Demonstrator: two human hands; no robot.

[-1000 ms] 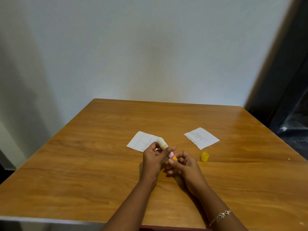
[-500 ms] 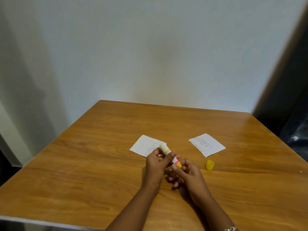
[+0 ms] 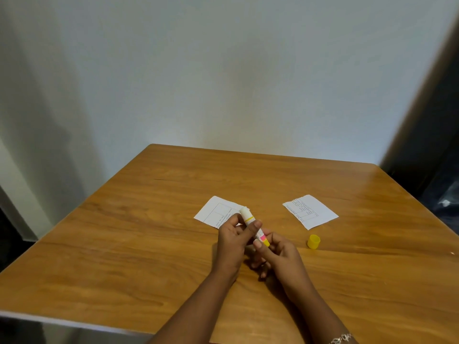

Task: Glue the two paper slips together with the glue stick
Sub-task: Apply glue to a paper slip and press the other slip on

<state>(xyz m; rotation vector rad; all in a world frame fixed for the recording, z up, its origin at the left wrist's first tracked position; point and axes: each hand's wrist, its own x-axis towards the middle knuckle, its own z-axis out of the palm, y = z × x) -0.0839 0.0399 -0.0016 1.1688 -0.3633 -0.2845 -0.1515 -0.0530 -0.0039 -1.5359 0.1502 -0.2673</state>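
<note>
- A head-worn camera looks down at a wooden table (image 3: 149, 256) pushed against a plain pale wall (image 3: 223, 83).
- One glue stick (image 3: 248, 216) is held above the tabletop near the table's middle, between both hands.
- Its long axis runs on a diagonal. The yellow base is nearest the person and lower right. The uncapped white tip points away from the person and to the left, tilted upward.
- The tip shows in front of the near right corner of the left paper slip (image 3: 213, 212). Whether it touches the paper cannot be told.
- The left hand (image 3: 232, 242) grips the middle of the barrel, fingers curled round it and the thumb lying across the front.
- The right hand (image 3: 280, 254) pinches the yellow base between thumb and forefinger, its other fingers curled underneath.
- There are two paper slips, both white with faint printed lines, both lying flat and well apart from each other.
- The right paper slip (image 3: 310, 211) lies beyond the right hand and to its right, untouched.
- One yellow cap (image 3: 313, 241) stands on the table near the right slip's near corner, to the right of the right hand and apart from it.
- One bracelet (image 3: 341, 340) circles the right wrist at the bottom edge of the view.
</note>
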